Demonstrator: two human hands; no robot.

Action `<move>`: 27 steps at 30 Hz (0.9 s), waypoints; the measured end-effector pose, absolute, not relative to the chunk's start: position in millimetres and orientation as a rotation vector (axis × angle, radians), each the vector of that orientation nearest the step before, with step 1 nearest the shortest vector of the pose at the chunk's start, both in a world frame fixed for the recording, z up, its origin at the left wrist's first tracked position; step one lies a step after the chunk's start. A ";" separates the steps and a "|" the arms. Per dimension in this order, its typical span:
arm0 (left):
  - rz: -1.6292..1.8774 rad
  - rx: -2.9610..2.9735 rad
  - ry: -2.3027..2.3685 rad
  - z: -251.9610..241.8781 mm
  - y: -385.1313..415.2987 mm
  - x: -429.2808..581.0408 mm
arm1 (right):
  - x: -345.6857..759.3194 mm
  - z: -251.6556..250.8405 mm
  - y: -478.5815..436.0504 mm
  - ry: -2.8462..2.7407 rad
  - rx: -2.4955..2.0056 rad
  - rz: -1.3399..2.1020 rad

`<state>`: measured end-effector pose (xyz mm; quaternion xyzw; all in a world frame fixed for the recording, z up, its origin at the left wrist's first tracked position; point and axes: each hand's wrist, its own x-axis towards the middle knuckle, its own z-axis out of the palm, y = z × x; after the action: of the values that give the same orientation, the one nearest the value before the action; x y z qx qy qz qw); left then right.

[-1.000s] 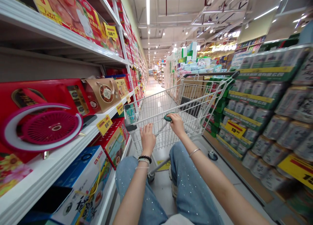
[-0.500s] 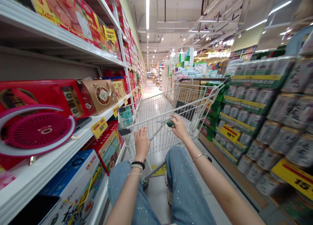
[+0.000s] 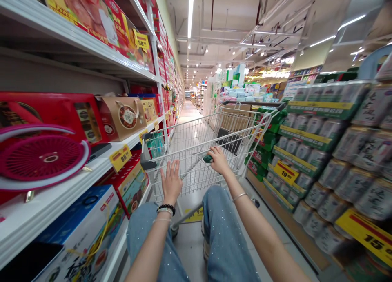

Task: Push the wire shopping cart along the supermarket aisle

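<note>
The pink fan (image 3: 39, 157) is cut off by the left edge, and the blue gift box (image 3: 76, 233) by the bottom edge. The yellow price sign (image 3: 364, 235) runs off the right edge after 15. The writing on the stacked cans (image 3: 352, 184) is blurred. The right hand (image 3: 219, 160) covers most of the cart's green handle (image 3: 207, 159). 1 leg (image 3: 226, 241) hides most of a shoe (image 3: 206, 249), and the far goods (image 3: 192, 96) are too small to tell.
</note>
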<state>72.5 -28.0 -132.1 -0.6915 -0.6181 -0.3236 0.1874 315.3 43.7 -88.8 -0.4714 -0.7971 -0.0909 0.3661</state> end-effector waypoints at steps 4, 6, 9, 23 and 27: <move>-0.916 -1.982 -1.728 -129.2 -28.2 61.9 | 309.6 -84.8 37.4 -2.056 -1.203 -0.206; -0.919 -1.985 -1.729 -127.2 -28.2 57.4 | 307.4 -83.0 34.4 -2.070 -1.192 -0.208; -0.923 -1.988 -1.728 -126.2 -27.3 51.2 | 304.9 -83.0 31.4 -2.079 -1.174 -0.201; -0.992 -2.138 -1.701 -123.5 -19.7 33.5 | 304.8 -86.9 24.2 -2.049 -1.178 -0.175; -1.006 -2.182 -1.684 -121.9 -18.2 29.2 | 304.4 -89.7 23.3 -2.033 -1.171 -0.157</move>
<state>29.2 -18.2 -121.9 -0.7397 -0.5708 -0.3412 0.1037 304.4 23.3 -89.7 -0.4597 -0.7979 -0.0615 0.3849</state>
